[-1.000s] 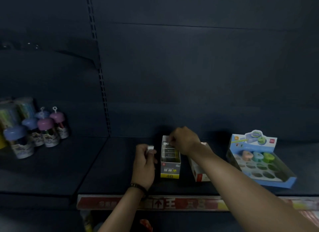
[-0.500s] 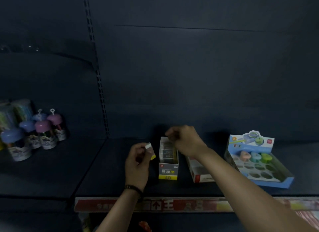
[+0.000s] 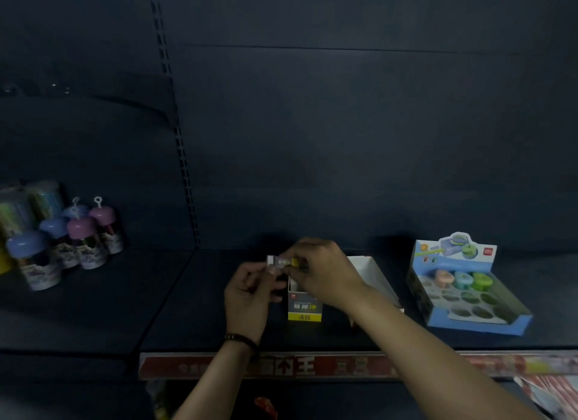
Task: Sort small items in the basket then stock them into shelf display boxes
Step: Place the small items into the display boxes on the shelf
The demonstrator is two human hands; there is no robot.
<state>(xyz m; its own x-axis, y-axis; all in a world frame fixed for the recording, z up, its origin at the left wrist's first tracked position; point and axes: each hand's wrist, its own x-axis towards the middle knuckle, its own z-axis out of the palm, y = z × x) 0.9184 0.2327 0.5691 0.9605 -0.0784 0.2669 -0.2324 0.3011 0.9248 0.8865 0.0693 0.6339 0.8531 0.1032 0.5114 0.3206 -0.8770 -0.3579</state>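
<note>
Fingers (image 3: 262, 271) of left hand (image 3: 248, 297) curled, pinching the white end of a small eraser (image 3: 279, 261). Right hand (image 3: 325, 275) fingers pinch its yellow end. Eraser is held just above the rear of the 4B eraser display box (image 3: 305, 308) on the shelf (image 3: 203, 294). To the right: open white box (image 3: 375, 272), then blue sharpener display box (image 3: 475, 322).

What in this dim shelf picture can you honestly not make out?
Head view only:
- 4B box: its opening is covered by the right hand, so its fill is hidden.
- Small item pinched between right and left hand: print blurred, too small.
- White box: front hidden behind the right forearm.
- Price strip: lettering blurred, dark.
</note>
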